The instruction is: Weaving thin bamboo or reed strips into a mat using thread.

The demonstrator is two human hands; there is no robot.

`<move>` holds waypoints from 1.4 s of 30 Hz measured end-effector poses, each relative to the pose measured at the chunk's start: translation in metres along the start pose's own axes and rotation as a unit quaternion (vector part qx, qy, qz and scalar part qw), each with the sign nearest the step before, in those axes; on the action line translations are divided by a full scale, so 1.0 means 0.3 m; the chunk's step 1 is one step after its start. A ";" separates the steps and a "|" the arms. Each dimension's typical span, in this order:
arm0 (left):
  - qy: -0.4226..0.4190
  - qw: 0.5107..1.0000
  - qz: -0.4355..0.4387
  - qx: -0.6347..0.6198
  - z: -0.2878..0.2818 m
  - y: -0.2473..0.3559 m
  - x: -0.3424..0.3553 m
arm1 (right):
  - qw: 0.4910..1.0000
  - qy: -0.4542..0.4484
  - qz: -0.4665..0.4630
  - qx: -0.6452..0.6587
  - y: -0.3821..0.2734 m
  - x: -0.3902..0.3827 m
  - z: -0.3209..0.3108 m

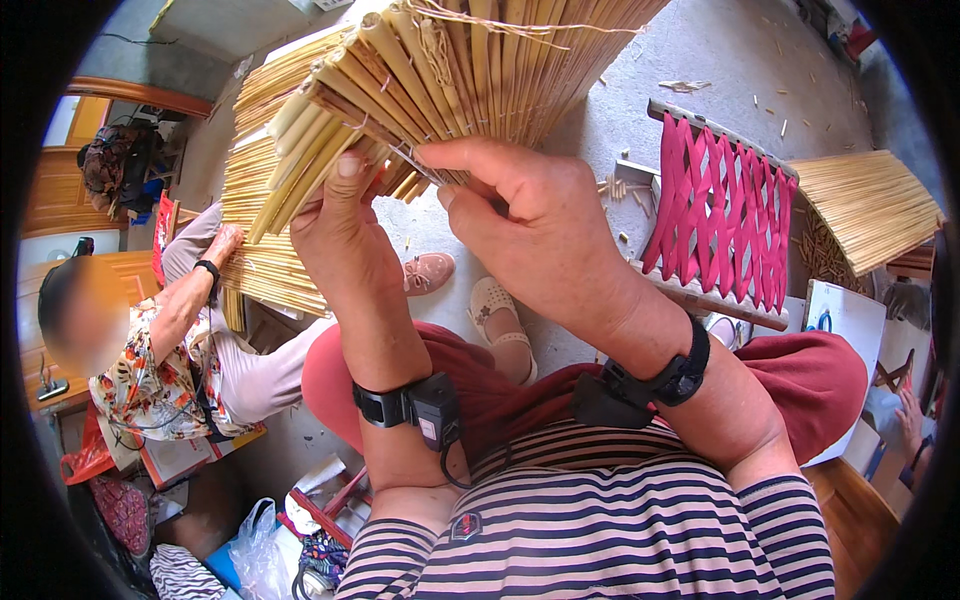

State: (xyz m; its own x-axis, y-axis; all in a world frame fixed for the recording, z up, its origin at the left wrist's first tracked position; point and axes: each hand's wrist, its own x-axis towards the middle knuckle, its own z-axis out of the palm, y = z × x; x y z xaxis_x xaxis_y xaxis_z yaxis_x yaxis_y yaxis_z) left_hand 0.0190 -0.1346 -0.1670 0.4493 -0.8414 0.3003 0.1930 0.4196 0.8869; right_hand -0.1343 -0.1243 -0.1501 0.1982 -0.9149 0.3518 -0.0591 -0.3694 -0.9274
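Co-worker: a person in a floral shirt [150,375] sits at far left, one hand [222,243] resting on a flat mat of pale yellow reed stalks [262,215].
Left hand [340,235]: raised, fingers closed round the lower edge of a fan-shaped panel of bound yellow reed stalks [450,70], thumb pressed on the stalk ends.
Right hand [530,225]: just beside it, curled, pinching a thin thread [420,168] at the panel's edge.
Further right: a wooden frame laced with pink ribbon [720,205], then a loose bundle of reeds [870,205].
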 end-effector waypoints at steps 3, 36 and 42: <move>0.002 1.000 -0.003 0.005 0.000 -0.001 -0.001 | 1.000 -0.002 0.003 -0.003 -0.001 0.000 -0.001; -0.293 0.894 0.259 0.217 0.111 -0.068 -0.362 | 0.918 -0.075 -0.033 -0.388 0.171 -0.467 -0.388; -0.299 0.869 0.291 0.266 0.165 -0.070 -0.383 | 0.773 -0.126 -0.066 -0.619 0.271 -0.539 -0.507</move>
State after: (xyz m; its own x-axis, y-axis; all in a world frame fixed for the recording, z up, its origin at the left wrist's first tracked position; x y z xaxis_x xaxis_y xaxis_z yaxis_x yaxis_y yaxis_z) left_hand -0.0798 -0.0634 -0.2028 -0.2291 -0.6332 0.7393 -0.4176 0.7500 0.5129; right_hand -0.3198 -0.0312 -0.2632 0.4577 -0.8525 0.2524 -0.8812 -0.4728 0.0011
